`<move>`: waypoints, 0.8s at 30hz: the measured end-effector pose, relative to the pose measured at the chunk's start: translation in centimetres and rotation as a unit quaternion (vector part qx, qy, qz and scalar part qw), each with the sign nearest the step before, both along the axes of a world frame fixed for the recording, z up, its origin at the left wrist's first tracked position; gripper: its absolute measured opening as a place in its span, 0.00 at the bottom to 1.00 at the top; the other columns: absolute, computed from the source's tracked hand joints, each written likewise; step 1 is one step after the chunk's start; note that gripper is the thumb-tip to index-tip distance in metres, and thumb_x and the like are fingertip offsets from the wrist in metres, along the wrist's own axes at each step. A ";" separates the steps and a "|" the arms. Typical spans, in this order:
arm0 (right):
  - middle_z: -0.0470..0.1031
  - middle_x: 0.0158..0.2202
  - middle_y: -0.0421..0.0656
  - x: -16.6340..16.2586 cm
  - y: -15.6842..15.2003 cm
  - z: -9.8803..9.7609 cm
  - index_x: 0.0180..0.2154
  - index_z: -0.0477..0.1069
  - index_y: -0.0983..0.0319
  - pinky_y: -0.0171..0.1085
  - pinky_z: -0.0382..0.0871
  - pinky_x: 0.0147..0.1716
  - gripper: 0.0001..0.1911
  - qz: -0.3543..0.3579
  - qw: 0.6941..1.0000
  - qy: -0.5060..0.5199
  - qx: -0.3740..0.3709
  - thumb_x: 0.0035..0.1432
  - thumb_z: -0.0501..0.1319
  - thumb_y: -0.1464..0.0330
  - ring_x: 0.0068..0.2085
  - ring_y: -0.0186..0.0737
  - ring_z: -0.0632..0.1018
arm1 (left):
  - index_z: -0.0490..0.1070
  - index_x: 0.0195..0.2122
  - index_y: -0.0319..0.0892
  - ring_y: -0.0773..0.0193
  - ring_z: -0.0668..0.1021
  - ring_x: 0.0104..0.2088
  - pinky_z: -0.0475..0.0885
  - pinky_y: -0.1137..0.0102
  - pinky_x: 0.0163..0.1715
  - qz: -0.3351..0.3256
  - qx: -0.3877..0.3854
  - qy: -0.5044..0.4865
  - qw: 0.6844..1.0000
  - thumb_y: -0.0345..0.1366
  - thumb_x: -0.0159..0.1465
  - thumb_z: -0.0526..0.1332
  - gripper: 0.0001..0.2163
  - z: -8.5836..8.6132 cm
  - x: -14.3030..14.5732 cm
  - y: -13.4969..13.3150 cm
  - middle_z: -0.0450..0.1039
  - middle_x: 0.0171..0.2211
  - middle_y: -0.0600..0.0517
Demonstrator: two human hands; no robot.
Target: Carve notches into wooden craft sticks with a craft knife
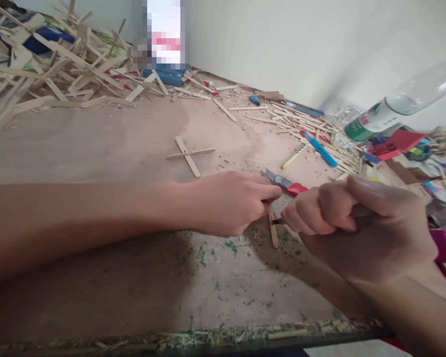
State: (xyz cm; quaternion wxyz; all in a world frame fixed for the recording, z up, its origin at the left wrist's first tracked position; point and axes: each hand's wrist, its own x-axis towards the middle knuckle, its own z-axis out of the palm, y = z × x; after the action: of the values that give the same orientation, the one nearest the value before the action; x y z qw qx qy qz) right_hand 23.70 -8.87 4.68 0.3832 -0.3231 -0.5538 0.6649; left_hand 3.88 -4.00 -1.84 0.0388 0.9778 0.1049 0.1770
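My left hand [238,203] reaches in from the left, fingers closed on one end of a wooden craft stick [274,235] and pressing it to the table. My right hand [349,218] is a fist around a tool with a thin dark tip [277,221]; that tip meets the stick, while the fingers hide most of the tool. Just beyond both hands lies a red utility knife [296,188], its blade out. Farther back and left, two craft sticks form a cross [188,154].
A large heap of craft sticks [78,74] fills the back left. More sticks [297,121], a twisted drill bit [293,156] and a blue pen-like thing [320,149] lie at right, near a tilted plastic bottle [379,119]. Shavings line the front edge.
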 end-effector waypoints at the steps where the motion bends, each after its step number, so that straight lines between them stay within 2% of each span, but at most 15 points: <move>1: 0.44 0.16 0.35 0.0 -0.1 0.0 0.18 0.52 0.61 0.41 0.52 0.23 0.31 -0.003 1.000 -0.010 -0.002 0.70 0.59 0.58 0.20 0.33 0.52 | 0.80 0.41 0.39 0.54 0.77 0.47 0.74 0.62 0.51 0.000 0.001 0.002 1.000 0.29 0.72 0.57 0.10 0.0 0.0 0.0 0.76 0.46 0.44; 4: 0.42 0.16 0.35 -0.2 0.0 0.0 0.18 0.51 0.61 0.40 0.51 0.22 0.31 -0.027 1.000 0.001 0.004 0.68 0.61 0.58 0.20 0.33 0.50 | 0.80 0.39 0.40 0.54 0.77 0.47 0.74 0.61 0.51 0.002 0.005 0.007 1.000 0.30 0.73 0.57 0.11 0.0 0.0 0.0 0.76 0.46 0.44; 8: 0.38 0.16 0.35 -0.5 0.4 0.0 0.19 0.46 0.61 0.39 0.47 0.21 0.28 -0.048 0.998 0.034 -0.001 0.68 0.56 0.62 0.19 0.33 0.46 | 0.79 0.39 0.40 0.55 0.77 0.48 0.74 0.63 0.52 0.008 -0.001 0.002 1.000 0.29 0.74 0.56 0.11 0.0 0.0 -0.1 0.76 0.46 0.44; 11: 0.39 0.16 0.35 -0.3 0.9 -0.1 0.19 0.47 0.60 0.39 0.46 0.20 0.27 -0.052 0.998 0.047 0.006 0.68 0.54 0.64 0.19 0.33 0.45 | 0.79 0.39 0.39 0.56 0.77 0.48 0.74 0.63 0.51 0.008 0.007 0.003 1.000 0.28 0.73 0.56 0.12 0.0 0.0 -0.2 0.77 0.46 0.44; 13: 0.43 0.16 0.35 0.2 1.1 -0.2 0.18 0.51 0.59 0.38 0.49 0.20 0.27 -0.035 0.999 0.037 0.009 0.69 0.55 0.63 0.19 0.33 0.49 | 0.80 0.41 0.39 0.55 0.78 0.47 0.75 0.62 0.50 0.009 0.013 0.006 1.000 0.28 0.73 0.55 0.12 0.0 0.0 -0.2 0.77 0.46 0.44; 15: 0.51 0.16 0.37 0.7 1.3 -0.2 0.18 0.58 0.58 0.38 0.55 0.21 0.27 -0.013 1.000 0.015 0.018 0.71 0.55 0.62 0.20 0.35 0.56 | 0.80 0.44 0.38 0.55 0.78 0.47 0.75 0.62 0.51 0.008 0.016 0.002 1.000 0.28 0.73 0.55 0.12 0.2 -0.1 -0.3 0.77 0.47 0.44; 18: 0.66 0.21 0.40 1.4 1.3 0.3 0.22 0.70 0.59 0.40 0.66 0.30 0.23 -0.026 0.994 -0.051 0.098 0.72 0.56 0.66 0.27 0.39 0.71 | 0.80 0.46 0.37 0.54 0.79 0.48 0.75 0.61 0.53 0.006 0.016 -0.002 1.000 0.28 0.72 0.56 0.12 0.5 -0.1 -0.6 0.78 0.48 0.42; 21: 0.76 0.30 0.41 1.6 0.9 1.7 0.29 0.76 0.59 0.40 0.67 0.36 0.19 -0.060 0.952 -0.224 0.202 0.74 0.57 0.67 0.33 0.39 0.75 | 0.80 0.47 0.38 0.54 0.81 0.48 0.75 0.61 0.54 0.035 -0.007 0.008 0.999 0.34 0.74 0.57 0.12 0.9 0.1 -1.2 0.79 0.50 0.43; 24: 0.72 0.28 0.39 1.7 0.2 3.4 0.31 0.74 0.60 0.38 0.62 0.31 0.20 -0.051 0.883 -0.378 0.273 0.77 0.54 0.65 0.29 0.36 0.70 | 0.79 0.50 0.38 0.54 0.82 0.48 0.76 0.61 0.53 0.082 -0.038 0.024 0.996 0.47 0.77 0.58 0.17 1.1 0.4 -2.1 0.78 0.53 0.42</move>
State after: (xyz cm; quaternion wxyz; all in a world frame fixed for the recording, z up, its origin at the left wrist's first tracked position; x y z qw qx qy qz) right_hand 25.35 -8.66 8.10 0.2510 -0.4603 -0.7992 0.2940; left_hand 4.29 -6.10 -0.70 0.0589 0.9678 0.1924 0.1516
